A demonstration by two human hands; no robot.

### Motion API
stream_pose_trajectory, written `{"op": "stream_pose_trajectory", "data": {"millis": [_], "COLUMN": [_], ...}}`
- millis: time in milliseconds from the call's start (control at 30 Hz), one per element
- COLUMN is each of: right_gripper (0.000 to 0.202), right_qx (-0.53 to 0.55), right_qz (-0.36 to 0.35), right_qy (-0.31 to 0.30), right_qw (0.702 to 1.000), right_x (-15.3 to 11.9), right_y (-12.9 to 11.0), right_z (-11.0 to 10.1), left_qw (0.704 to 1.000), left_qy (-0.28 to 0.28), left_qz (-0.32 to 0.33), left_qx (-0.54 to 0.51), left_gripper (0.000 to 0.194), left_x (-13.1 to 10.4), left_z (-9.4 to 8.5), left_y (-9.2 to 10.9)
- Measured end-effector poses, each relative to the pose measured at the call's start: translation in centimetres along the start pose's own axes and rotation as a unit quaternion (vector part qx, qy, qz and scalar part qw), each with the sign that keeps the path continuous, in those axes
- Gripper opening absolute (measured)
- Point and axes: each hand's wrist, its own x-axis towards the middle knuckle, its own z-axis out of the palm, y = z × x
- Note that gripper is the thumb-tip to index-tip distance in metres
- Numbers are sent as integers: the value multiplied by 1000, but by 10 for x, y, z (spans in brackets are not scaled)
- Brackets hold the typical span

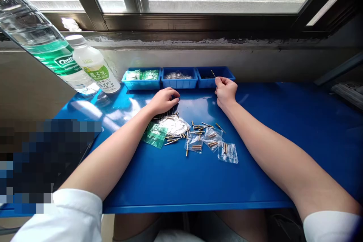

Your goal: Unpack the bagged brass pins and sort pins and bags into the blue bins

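My right hand [226,91] is closed in a pinch on a thin metal pin [213,73] with a gold-coloured section. It holds the pin upright at the front of the right blue bin [230,77], where dark small pieces lie. My left hand [166,100] rests on the table, fingers loosely curved and thumb apart, with nothing visible in it. Just below it lie loose gold-and-silver pins [171,141], a shiny clear plastic bag [174,125] and a green plastic bag [155,135]. Several small clear bags [228,153] with gold-coloured pieces inside lie to the right.
The left blue bin [142,84] holds green packets, and the middle blue bin [179,83] holds clear bags. A large water bottle [42,41] and a white bottle [93,66] stand at the back left of the blue table [181,185]. A window wall is behind.
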Motion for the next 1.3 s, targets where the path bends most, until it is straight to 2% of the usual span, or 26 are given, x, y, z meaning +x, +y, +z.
{"op": "stream_pose_trajectory", "data": {"millis": [67,100,200,333,767,1000,1067,1100,1167,1233,1300], "right_gripper": [23,22,13,8,17,25,26,25,22,19,14], "right_qx": [-21,-22,-37,-40,-32,-39,-52,-60,-81,-117,-167], "right_qz": [-14,-8,-2,2,21,-13,-50,-72,-97,-104,-118], "right_qy": [78,98,118,119,96,72,23,-21,-146,-279,-376], "right_qw": [997,995,992,992,995,997,997,995,981,947,904], "right_x": [1,1,-1,-2,-4,-8,-15,-20,-30,-40,-47], "right_y": [1,1,-2,-4,-5,-6,-12,-15,-23,-30,-34], "right_z": [0,1,4,4,3,4,5,5,6,6,6], "left_qw": [1000,1000,1000,1000,1000,1000,1000,1000,1000,1000,1000], "left_qy": [2,2,3,5,5,6,6,6,8,11,12], "left_qz": [0,0,2,3,2,6,7,7,6,7,7], "left_qx": [1,1,1,0,-2,-2,-3,-3,-3,-3,-2], "left_gripper": [29,29,29,28,28,28,28,28,28,28,29], "left_x": [0,0,0,0,0,0,0,0,0,0,0], "left_z": [0,0,0,0,0,1,1,1,1,1,2], "left_y": [0,0,0,-1,-1,-2,-2,-2,-2,-2,-2]}}
